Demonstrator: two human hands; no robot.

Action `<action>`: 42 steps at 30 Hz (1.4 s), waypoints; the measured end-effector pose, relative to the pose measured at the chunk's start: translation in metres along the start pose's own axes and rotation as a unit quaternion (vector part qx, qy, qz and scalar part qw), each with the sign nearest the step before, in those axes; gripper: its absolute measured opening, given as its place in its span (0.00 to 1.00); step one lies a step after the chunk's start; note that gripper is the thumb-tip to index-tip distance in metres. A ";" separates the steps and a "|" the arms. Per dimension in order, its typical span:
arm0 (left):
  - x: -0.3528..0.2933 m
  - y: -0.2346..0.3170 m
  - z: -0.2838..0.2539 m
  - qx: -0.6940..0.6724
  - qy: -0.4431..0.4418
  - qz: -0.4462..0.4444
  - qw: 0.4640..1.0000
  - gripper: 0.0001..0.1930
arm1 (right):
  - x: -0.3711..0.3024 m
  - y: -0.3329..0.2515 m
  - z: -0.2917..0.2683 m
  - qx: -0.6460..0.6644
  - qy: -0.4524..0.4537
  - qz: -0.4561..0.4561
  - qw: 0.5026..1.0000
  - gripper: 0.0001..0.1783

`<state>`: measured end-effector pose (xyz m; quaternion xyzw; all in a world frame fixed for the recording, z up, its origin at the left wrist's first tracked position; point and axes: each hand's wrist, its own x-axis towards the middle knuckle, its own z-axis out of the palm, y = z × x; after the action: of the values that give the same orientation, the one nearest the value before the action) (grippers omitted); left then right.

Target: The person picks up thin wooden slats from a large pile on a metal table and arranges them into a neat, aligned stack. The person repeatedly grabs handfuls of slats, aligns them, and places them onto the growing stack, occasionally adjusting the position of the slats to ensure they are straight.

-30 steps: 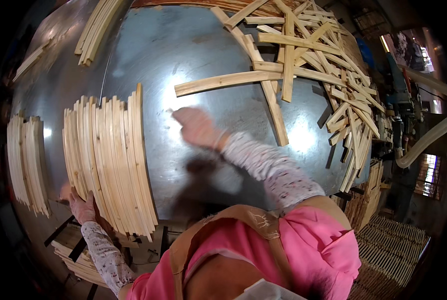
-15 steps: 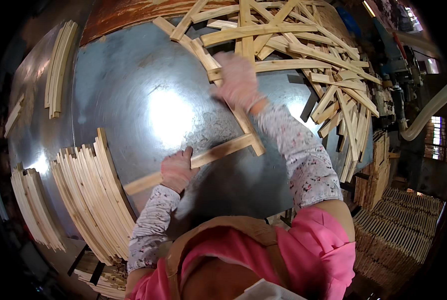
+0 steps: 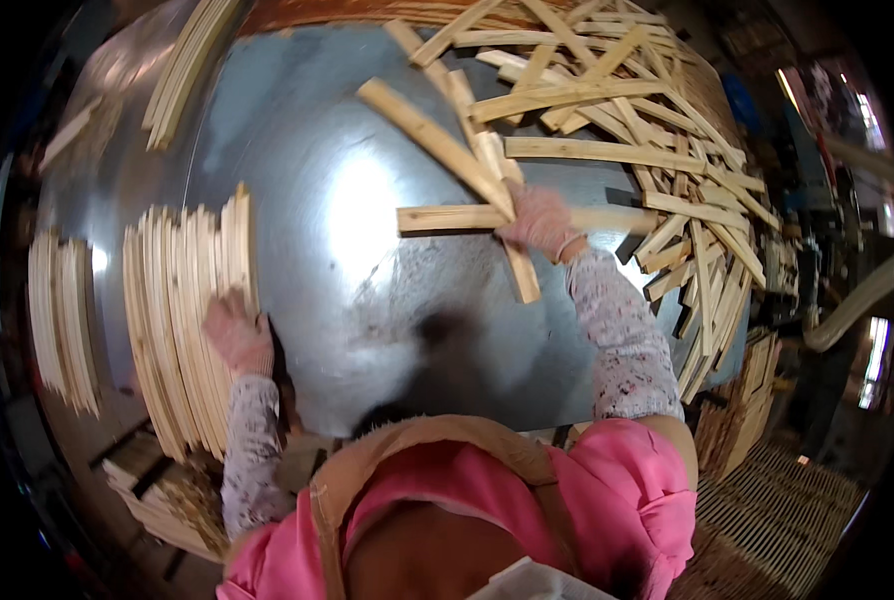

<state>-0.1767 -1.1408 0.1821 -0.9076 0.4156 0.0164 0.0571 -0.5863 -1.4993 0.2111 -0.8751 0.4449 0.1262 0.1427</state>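
Note:
My left hand (image 3: 237,335), in a pink glove, lies at the right edge of a row of upright-packed wooden strips (image 3: 172,320). Its fingers are over the outermost strip and its thumb is on the outer side. Over the metal table, my gloved right hand (image 3: 539,222) is closed on a wooden strip (image 3: 432,140) that slants up to the left. Beneath that hand, another strip (image 3: 447,219) lies crosswise, and a further one (image 3: 521,272) pokes out below. The right fingertips are partly hidden.
A tangled heap of wooden strips (image 3: 647,130) covers the table's far right. Two smaller bundles, one near (image 3: 62,320) and one far (image 3: 187,75), stand at left. Stacked slatted wood (image 3: 777,520) is at lower right. A pale hose (image 3: 852,305) hangs at the right.
My left hand has moved left from the table's middle to the row, bringing its strip there. My right hand has shifted slightly right and nearer, and strips under it now lie differently.

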 end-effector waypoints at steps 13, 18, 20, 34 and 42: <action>-0.076 0.146 -0.004 -0.696 -0.290 -0.076 0.652 0.27 | 0.050 -0.202 0.054 0.682 -0.144 0.021 0.716 0.19; -0.030 0.062 -0.001 -0.392 -0.207 -0.027 0.896 0.28 | 0.028 -0.207 0.125 0.160 0.000 -0.124 0.979 0.25; -0.033 0.039 -0.011 -0.233 -0.220 -0.060 0.946 0.28 | -0.027 -0.243 0.129 0.080 -0.038 -0.188 0.978 0.22; -0.101 -0.014 0.040 -0.229 0.080 0.067 0.968 0.33 | -0.041 -0.131 0.086 0.098 0.225 0.078 0.966 0.21; -0.044 0.196 0.056 -0.665 -0.342 0.051 0.662 0.30 | -0.054 -0.112 0.107 0.307 0.047 0.024 0.950 0.25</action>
<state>-0.3532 -1.2284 0.1125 -0.6119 0.2904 0.6008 -0.4247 -0.5359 -1.3570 0.1463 -0.7827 0.4895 -0.0549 0.3804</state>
